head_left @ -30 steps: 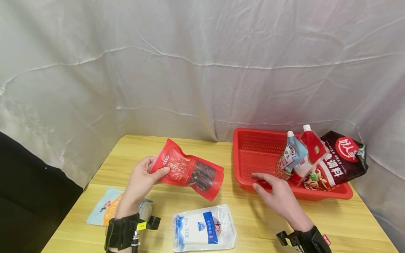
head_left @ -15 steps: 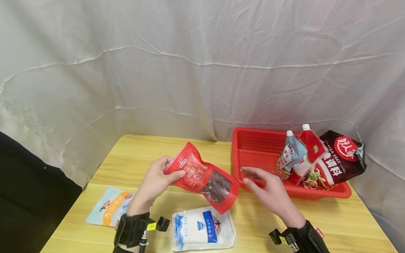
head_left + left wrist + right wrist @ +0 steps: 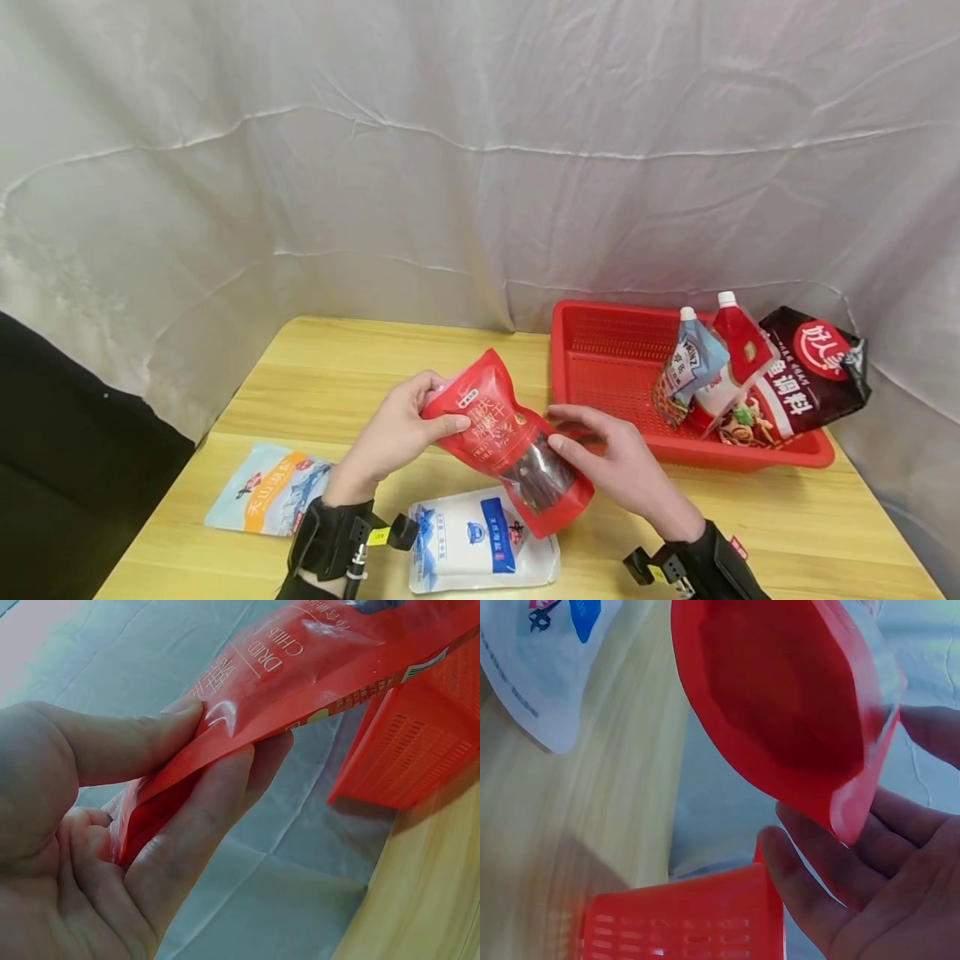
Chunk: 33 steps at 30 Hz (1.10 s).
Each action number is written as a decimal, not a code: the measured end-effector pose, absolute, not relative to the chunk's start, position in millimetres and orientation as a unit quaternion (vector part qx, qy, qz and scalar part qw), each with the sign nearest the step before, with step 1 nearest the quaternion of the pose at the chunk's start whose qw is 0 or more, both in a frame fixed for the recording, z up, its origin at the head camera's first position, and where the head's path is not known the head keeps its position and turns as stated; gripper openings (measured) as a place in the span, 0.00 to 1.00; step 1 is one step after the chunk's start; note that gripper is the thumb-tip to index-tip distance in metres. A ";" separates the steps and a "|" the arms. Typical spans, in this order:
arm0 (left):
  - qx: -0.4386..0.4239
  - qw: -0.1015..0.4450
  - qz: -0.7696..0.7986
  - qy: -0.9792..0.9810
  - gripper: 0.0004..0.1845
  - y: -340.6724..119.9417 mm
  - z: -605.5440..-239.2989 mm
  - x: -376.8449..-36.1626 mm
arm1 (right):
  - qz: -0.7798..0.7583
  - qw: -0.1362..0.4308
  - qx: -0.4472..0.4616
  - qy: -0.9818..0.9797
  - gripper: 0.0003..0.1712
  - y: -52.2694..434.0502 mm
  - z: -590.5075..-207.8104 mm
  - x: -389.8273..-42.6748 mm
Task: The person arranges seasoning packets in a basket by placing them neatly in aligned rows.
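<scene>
A red stand-up pouch [image 3: 510,442] with a clear window is held tilted above the wooden table [image 3: 330,375]. My left hand [image 3: 438,417] pinches its top corner, thumb on the front and fingers behind; the left wrist view shows this grip on the pouch [image 3: 337,660] by the left hand [image 3: 157,817] up close. My right hand [image 3: 573,437] is at the pouch's right edge, thumb on the front and fingers behind. In the right wrist view the right hand [image 3: 855,892] has its fingers under the edge of the pouch [image 3: 780,697].
A red basket [image 3: 600,310] at the right holds a blue-grey spout pouch [image 3: 693,367], a red spout pouch [image 3: 738,346] and a dark bag [image 3: 806,375]. A white salt bag [image 3: 480,542] and a light-blue packet [image 3: 266,500] lie on the table's near side. White cloth hangs behind.
The left hand carried the red pouch to the right, toward the basket. The right hand left the basket's front rim, moved left, and met the pouch's right edge.
</scene>
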State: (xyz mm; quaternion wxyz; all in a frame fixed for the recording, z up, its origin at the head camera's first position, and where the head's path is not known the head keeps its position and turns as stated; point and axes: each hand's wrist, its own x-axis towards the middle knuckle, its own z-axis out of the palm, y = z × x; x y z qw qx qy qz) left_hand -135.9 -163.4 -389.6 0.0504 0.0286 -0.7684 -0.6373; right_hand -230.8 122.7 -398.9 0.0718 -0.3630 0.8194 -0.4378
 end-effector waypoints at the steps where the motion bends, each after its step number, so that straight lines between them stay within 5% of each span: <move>1: 0.024 0.047 -0.636 -0.769 0.16 -162.1 -389.2 -136.7 | -0.438 0.081 -0.361 0.819 0.24 122.9 -399.5 -230.0; 14: -0.010 0.029 -0.620 -0.784 0.17 -147.7 -387.3 -147.3 | -0.460 0.177 -0.346 0.799 0.31 130.3 -403.0 -228.0; 33: -0.021 0.038 -0.617 -0.785 0.22 -144.6 -380.9 -155.5 | -0.506 0.157 -0.317 0.787 0.27 131.6 -406.4 -220.2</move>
